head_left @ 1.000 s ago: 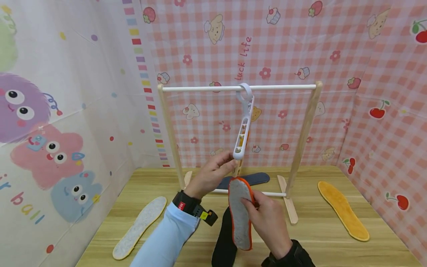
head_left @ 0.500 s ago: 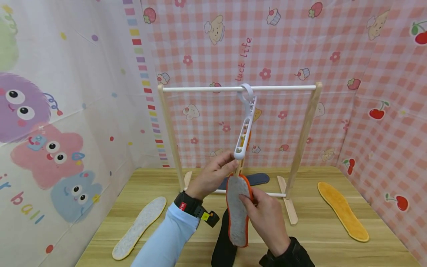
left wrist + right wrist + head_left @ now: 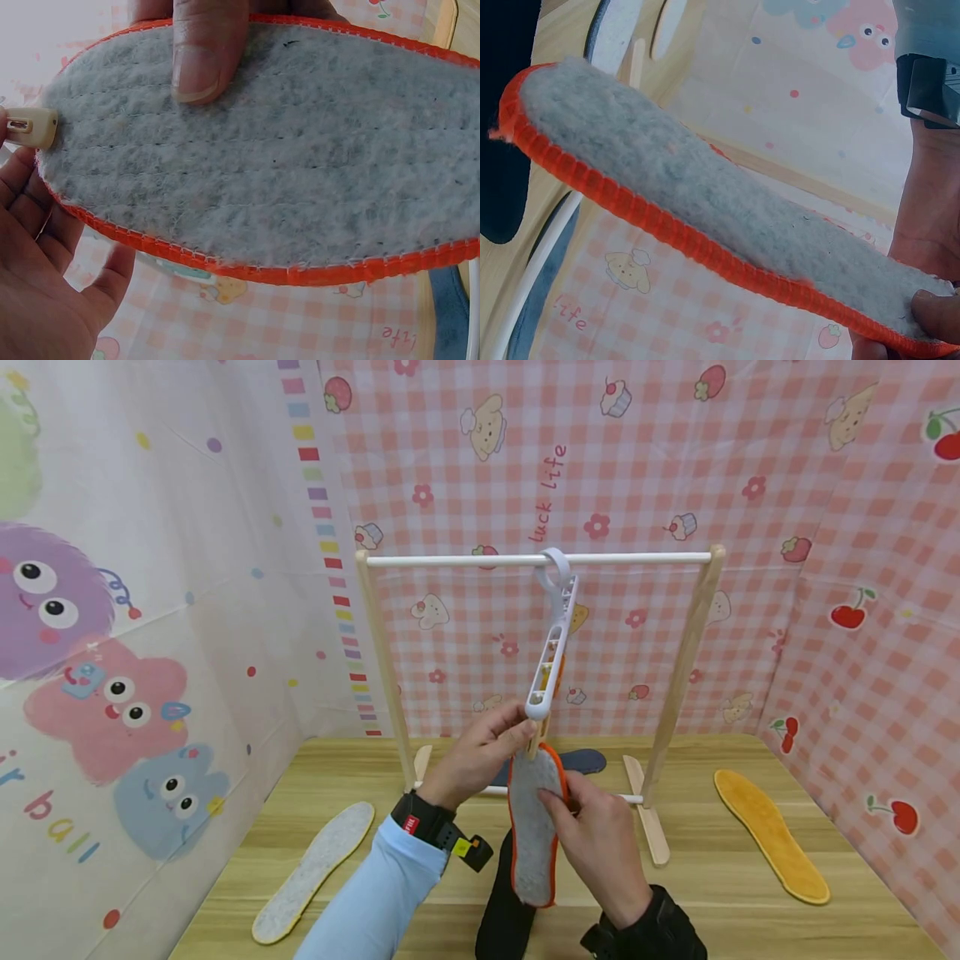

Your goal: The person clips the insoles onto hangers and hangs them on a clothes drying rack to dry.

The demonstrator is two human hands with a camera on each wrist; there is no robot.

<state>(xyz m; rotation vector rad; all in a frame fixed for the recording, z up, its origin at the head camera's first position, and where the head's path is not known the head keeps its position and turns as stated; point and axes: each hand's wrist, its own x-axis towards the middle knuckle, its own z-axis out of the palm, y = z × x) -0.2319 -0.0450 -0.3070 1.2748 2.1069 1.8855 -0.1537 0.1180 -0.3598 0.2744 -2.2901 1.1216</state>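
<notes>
My right hand [image 3: 603, 843] pinches a grey felt insole [image 3: 534, 835] with orange stitched edging, thumb on its grey face. The insole hangs upright in front of me, one rounded end up. My left hand [image 3: 476, 756] holds a beige clothespin [image 3: 34, 127] between thumb and fingers, just under the near end of a white hanger [image 3: 553, 643]. In the left wrist view the clothespin's tip overlaps the insole's rounded end. The hanger hooks over the white rod of a wooden rack [image 3: 686, 668]. Something yellow-orange shows partly behind the hanger.
On the wooden table [image 3: 375, 893], a light grey insole [image 3: 315, 872] lies left and a yellow insole [image 3: 772, 835] right. A black insole [image 3: 504, 914] lies beneath the held one. A dark blue insole [image 3: 585, 762] lies behind, near the rack's lower bar. Patterned cloth surrounds the table.
My right hand has lifted the orange-edged insole slightly up and to the left, bringing its top end to the clothespin. My left hand has hardly moved.
</notes>
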